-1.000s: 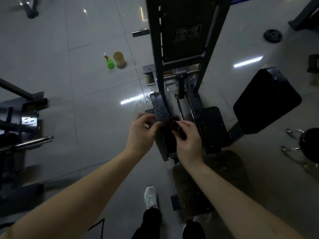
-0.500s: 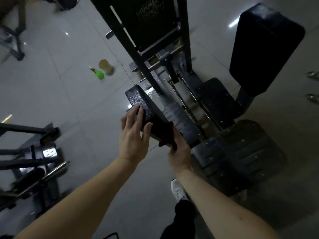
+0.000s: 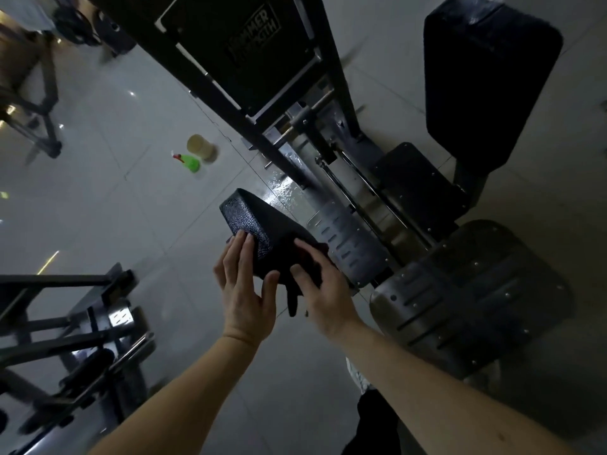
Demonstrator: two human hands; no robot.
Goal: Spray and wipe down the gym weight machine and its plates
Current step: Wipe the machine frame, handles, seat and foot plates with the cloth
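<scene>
Right hand (image 3: 323,290): fingers curled over a dark cloth (image 3: 293,302), holding it against the near end of the arm pad (image 3: 254,218); 1 tail of cloth hangs below the thumb. Cloth colour hard to read in the dim light.

Left hand (image 3: 244,287): 4 fingers straight and flat against the pad's left face, thumb spread across its near end, touching it. Nothing gripped; the hand braces the pad.

Arm pad: black, pebbled surface, tilted, far end up and to the left. It sits on the left side of the weight machine (image 3: 295,136), above a slotted metal plate (image 3: 348,247).

Machine: black frame with a Hammer Strength label panel (image 3: 254,34), seat pad (image 3: 414,188), tall back pad (image 3: 486,77), ribbed footplate (image 3: 469,290) nearest the person. Wet sheen on the metal base just beyond the arm pad.

Floor (image 3: 98,198): pale glossy tile. Green spray bottle (image 3: 191,163) stands just beside a beige tub (image 3: 201,146), both well apart from the hands. Other dark equipment (image 3: 65,310) at left. 1 white shoe (image 3: 358,377) shows under the right forearm
</scene>
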